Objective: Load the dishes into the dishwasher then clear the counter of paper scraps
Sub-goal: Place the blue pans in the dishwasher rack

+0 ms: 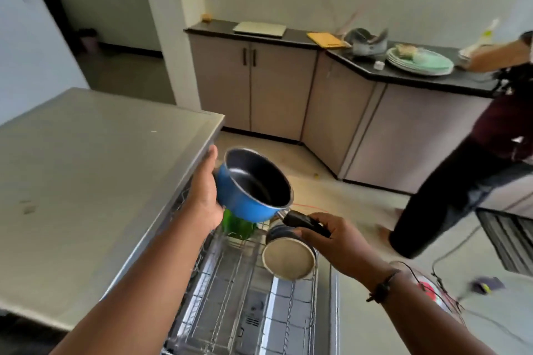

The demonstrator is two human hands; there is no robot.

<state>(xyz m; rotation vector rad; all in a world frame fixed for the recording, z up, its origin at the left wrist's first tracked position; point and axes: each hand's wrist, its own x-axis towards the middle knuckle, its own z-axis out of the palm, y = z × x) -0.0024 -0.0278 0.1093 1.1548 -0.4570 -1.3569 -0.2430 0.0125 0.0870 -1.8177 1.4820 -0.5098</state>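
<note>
A blue saucepan (248, 199) with a dark inside hangs tilted above the pulled-out dishwasher rack (230, 282). My right hand (331, 236) grips its black handle (305, 222). My left hand (204, 196) cups the pan's left side, thumb up along the wall. In the rack stand a green cup (238, 229) under the pan and a round steel bowl (288, 258) on its side at the right. On the far counter lies a stack of plates (421, 62), a pot (366, 42) and a small white scrap (379, 65).
The grey dishwasher top (86, 181) fills the left. A second person (473, 170) stands at the right by the dark counter (418, 78), reaching over it. Cables (450, 268) trail on the floor at right. A laptop (259, 29) and a yellow envelope (326, 39) lie on the far counter.
</note>
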